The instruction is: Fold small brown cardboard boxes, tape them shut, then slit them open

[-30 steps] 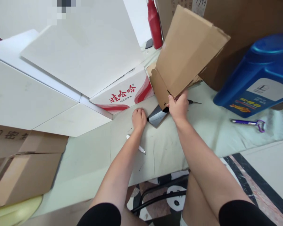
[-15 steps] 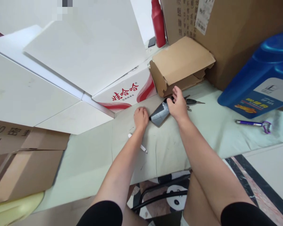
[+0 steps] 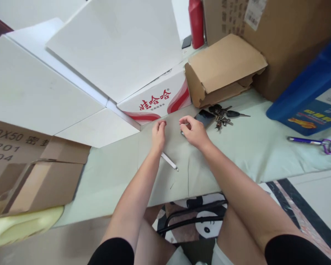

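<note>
Because the dark smartphone (image 3: 205,117) lies partly hidden behind the right hand (image 3: 194,131), whose thumb and fingers stand apart, a sideways sweep could scrape it against the keys (image 3: 223,120) just beyond, while whether the curled left hand (image 3: 158,135) grips anything I cannot tell.

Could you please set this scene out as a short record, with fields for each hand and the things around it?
Left hand: fingers curled; contents of grip unclear
By its wrist: slim white stick
Right hand: nothing visible in grip; partly covers flat, dark, glossy device, contact unclear
Beside device: bunch of metal keys, some black-headed
Behind keys: brown cardboard box
Beyond left hand: white carton with red lettering
Farther right: blue plastic jug; slim purple-handled tool
Surface: pale green cloth
</note>
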A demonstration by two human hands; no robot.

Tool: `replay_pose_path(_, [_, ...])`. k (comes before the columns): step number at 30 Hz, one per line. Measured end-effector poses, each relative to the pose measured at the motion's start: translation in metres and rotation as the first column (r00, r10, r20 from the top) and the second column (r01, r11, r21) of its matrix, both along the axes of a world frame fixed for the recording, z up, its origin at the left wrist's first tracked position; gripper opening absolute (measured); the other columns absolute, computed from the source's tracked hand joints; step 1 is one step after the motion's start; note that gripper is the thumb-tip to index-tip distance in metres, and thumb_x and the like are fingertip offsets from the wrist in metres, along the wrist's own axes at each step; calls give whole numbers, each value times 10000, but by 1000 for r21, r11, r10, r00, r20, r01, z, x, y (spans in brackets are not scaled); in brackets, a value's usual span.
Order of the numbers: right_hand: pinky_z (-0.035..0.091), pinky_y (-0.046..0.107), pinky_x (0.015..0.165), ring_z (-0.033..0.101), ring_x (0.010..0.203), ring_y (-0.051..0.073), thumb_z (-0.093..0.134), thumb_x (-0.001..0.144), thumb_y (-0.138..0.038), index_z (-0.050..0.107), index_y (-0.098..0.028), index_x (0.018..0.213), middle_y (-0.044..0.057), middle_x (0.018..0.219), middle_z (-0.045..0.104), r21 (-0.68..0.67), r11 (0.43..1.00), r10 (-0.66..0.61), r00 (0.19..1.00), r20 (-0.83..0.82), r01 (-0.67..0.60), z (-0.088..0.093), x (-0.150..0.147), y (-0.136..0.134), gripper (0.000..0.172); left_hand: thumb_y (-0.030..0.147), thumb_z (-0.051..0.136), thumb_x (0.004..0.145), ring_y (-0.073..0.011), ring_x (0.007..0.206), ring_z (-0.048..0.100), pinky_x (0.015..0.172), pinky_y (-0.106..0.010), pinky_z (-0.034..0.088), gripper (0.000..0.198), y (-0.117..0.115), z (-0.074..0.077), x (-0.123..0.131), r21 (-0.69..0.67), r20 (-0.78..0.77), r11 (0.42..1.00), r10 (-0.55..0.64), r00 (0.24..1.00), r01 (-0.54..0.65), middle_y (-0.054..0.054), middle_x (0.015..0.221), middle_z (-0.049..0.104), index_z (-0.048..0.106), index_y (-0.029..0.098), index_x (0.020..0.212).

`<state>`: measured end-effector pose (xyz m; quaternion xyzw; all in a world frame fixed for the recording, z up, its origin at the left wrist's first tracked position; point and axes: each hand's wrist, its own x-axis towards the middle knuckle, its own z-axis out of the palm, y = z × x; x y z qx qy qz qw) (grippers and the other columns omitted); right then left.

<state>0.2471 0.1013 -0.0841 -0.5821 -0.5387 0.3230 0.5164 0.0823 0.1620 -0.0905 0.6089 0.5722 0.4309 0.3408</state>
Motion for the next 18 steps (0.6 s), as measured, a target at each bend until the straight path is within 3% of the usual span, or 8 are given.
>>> replay_pose_path(5, [506,354,808,659,756,188,537,837,-247,687,-212,978,61,932,763,-65,986,163,970,182,-154,-8,-22,-21,209,501,550,831,-158,746,614,736,-288,518,301,-60,11,-71,13,192,994,101,976,-105,-26,756,628,579,214,745])
replay_pose_path(11, [417,343,728,624,736,205,579,837,-315,703,-206,1023,63,881,740,-209,924,379,835,399,-319,-22,-51,-56,249,484,531,864,-119,529,349,549,-282,294,463,-121,-12,-136,-61,273,973,231,934,-222,32,518,353,368,227,515])
replay_pose_path(14, [412,369,767,660,856,266,623,836,-381,702,-200,1141,88,932,749,-317,901,431,704,565,-297,-24,-63,-68,362,491,583,853,-111,515,298,537,-301,235,493,-139,-16,-148,-130,299,974,215,930,-183,39,507,322,366,224,500])
replay_pose_path(18, [411,359,767,678,962,296,555,904,-385,666,-203,1242,115,1027,745,-443,882,459,509,728,-162,-19,-85,-76,399,544,618,845,-105,538,292,559,-299,239,531,-143,-3,-157,-125,385,982,180,905,-142,42,530,317,366,216,513])
